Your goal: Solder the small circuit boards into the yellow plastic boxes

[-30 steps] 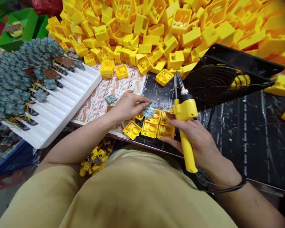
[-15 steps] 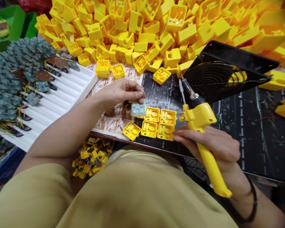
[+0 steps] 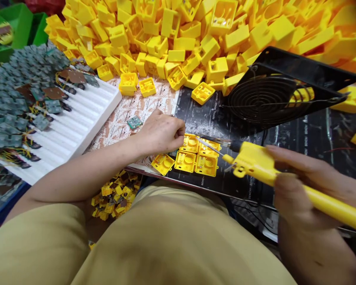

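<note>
My left hand is closed in a pinch at the left end of a small group of yellow plastic casings. Its fingertips face away, so whatever they hold is hidden. A sliver of something greenish shows under the palm. My right hand grips the yellow handle of a soldering gun. The gun lies nearly level, its thin metal front reaching left over the upper casings close to my left fingertips. One more casing sits tilted below my left hand. A green circuit board rests behind my left wrist.
A big heap of yellow casings fills the back. A black fan stands at the back right. Many wired circuit boards lie on a ridged white foam tray at left. Green bins stand far left; more yellow pieces sit below the table edge.
The soldering gun has swung from pointing away to pointing left, its front now over the casings. My left hand has come nearer and covers the spot where a blurred circuit board showed.
</note>
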Demonstrator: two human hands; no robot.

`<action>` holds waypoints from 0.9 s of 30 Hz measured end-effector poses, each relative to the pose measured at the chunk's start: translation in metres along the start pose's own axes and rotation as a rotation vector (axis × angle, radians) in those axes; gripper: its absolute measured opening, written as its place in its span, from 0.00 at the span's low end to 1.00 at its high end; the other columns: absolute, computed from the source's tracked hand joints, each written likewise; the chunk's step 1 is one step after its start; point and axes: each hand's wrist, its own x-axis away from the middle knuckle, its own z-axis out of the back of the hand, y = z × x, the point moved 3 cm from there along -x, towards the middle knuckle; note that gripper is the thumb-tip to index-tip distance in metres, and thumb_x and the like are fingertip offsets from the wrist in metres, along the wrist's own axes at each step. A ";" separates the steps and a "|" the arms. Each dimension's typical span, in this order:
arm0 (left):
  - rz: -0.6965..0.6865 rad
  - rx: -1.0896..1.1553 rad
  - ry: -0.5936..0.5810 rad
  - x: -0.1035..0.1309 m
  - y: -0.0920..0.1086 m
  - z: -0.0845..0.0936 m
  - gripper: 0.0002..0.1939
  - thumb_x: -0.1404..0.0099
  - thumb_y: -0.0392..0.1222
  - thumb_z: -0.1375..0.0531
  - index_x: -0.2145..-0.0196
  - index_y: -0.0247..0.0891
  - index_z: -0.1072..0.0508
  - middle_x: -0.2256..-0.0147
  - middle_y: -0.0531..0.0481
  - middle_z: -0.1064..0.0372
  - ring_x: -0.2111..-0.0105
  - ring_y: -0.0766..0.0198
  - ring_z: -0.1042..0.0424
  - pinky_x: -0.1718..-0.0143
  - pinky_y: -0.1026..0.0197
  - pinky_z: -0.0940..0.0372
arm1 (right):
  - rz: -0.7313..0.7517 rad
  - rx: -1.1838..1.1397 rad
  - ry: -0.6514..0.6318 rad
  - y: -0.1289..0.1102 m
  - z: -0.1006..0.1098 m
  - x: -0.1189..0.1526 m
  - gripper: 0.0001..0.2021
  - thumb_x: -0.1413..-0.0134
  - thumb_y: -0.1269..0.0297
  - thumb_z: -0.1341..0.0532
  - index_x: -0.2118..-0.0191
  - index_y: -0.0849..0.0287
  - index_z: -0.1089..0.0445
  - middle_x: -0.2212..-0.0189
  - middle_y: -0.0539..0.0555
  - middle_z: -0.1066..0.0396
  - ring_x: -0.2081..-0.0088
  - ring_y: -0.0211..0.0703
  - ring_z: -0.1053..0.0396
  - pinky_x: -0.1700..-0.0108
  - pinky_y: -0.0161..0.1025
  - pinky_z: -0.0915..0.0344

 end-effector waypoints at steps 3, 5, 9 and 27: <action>0.034 0.004 -0.013 -0.001 0.001 0.000 0.09 0.41 0.40 0.45 0.70 0.38 0.25 0.73 0.51 0.25 0.70 0.59 0.27 0.52 0.47 0.40 | 0.063 -0.052 -0.001 -0.013 -0.005 -0.004 0.22 0.45 0.64 0.34 0.44 0.48 0.32 0.63 0.51 0.23 0.72 0.40 0.27 0.70 0.38 0.28; 0.036 -0.004 -0.007 -0.002 0.002 0.000 0.09 0.41 0.41 0.45 0.71 0.38 0.26 0.74 0.51 0.26 0.70 0.59 0.27 0.52 0.47 0.40 | 0.085 -0.072 -0.043 -0.016 -0.008 -0.006 0.23 0.48 0.69 0.32 0.46 0.51 0.31 0.64 0.51 0.23 0.69 0.42 0.25 0.66 0.39 0.25; 0.036 -0.023 -0.030 -0.005 0.003 -0.001 0.08 0.43 0.42 0.44 0.73 0.38 0.27 0.76 0.52 0.27 0.72 0.61 0.29 0.52 0.48 0.41 | 0.293 -0.187 -0.087 -0.020 -0.011 -0.013 0.17 0.53 0.74 0.30 0.57 0.53 0.29 0.72 0.49 0.25 0.72 0.41 0.25 0.73 0.36 0.26; 0.041 -0.176 -0.223 -0.017 0.011 0.008 0.08 0.45 0.41 0.46 0.75 0.38 0.29 0.77 0.51 0.30 0.72 0.59 0.30 0.58 0.52 0.40 | 0.213 -0.064 -0.110 -0.022 0.006 -0.025 0.03 0.38 0.66 0.40 0.65 0.56 0.32 0.74 0.50 0.28 0.72 0.33 0.28 0.71 0.29 0.29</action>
